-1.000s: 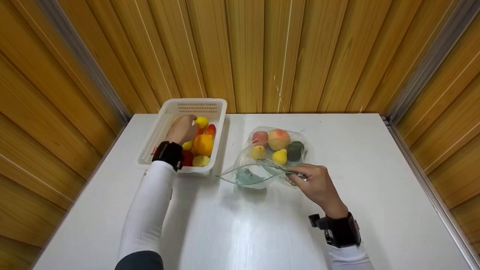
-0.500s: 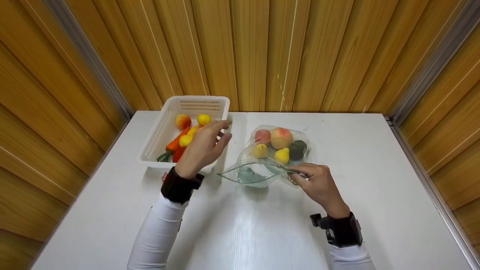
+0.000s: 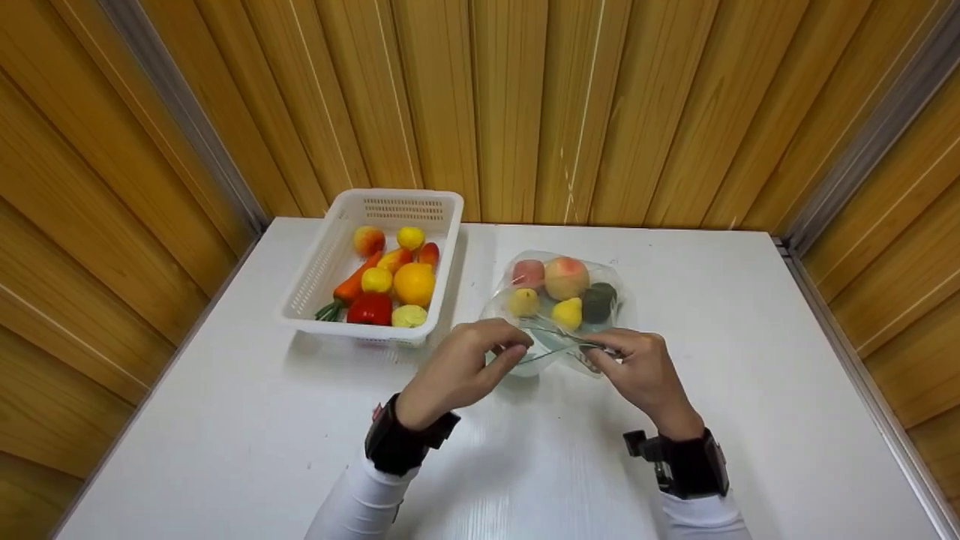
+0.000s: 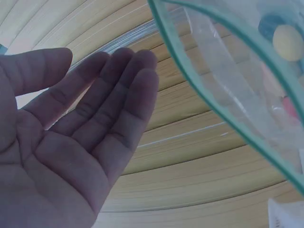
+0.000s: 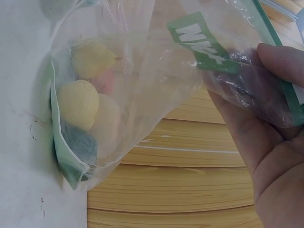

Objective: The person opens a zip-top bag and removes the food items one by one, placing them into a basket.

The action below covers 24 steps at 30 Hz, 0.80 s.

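A clear zip bag with a green-edged mouth lies on the table with several fruits inside. Among them are a peach, a small yellow pear and a dark green avocado-like fruit. My right hand pinches the bag's mouth at its right corner, thumb and fingers on either side of the film in the right wrist view. Beside the left part of the mouth is my left hand. Its fingers are loosely bent and hold nothing; the left wrist view shows a gap between them and the green rim.
A white perforated basket stands at the back left. It holds a carrot, an orange, a red pepper-like piece, a lemon and other produce. Wood-panelled walls border the white table.
My left hand has come out of the basket with nothing in it and moved right and nearer, to the bag's mouth. The right hand keeps its hold in place.
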Motion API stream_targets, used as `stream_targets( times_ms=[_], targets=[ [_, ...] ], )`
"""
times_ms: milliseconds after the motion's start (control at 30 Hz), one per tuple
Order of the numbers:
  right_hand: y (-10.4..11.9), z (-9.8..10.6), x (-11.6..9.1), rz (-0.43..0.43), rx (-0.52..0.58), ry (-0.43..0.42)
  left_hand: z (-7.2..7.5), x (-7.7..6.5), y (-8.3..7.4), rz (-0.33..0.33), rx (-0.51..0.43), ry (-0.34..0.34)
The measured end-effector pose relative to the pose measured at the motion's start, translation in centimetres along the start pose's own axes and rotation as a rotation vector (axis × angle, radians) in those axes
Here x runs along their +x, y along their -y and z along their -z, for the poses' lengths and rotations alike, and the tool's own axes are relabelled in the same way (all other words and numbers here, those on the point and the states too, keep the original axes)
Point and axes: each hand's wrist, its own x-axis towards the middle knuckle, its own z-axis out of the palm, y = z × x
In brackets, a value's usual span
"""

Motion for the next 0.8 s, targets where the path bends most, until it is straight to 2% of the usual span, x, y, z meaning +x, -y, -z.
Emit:
stream_targets(
  times_ms=[167, 333, 667, 800],
  targets=[
    [0.0, 0.2, 0.0, -0.001, -0.016, -0.004, -2.4, 0.6, 0.9, 0.05, 0.066, 0.058],
    [0.0, 0.1, -0.1, -0.003, -0.022, -0.014, -4.3, 1.6, 2.6, 0.093, 0.181, 0.051],
    [0.0, 0.1, -0.1, 0.011, -0.033, -0.018, -6.5, 3.7, 5.2, 0.224, 0.268, 0.048],
    [0.0, 0.1, -0.1, -0.01, -0.028, -0.004, -7.2, 4.4, 6.2, 0.238, 0.335, 0.062]
  ],
)
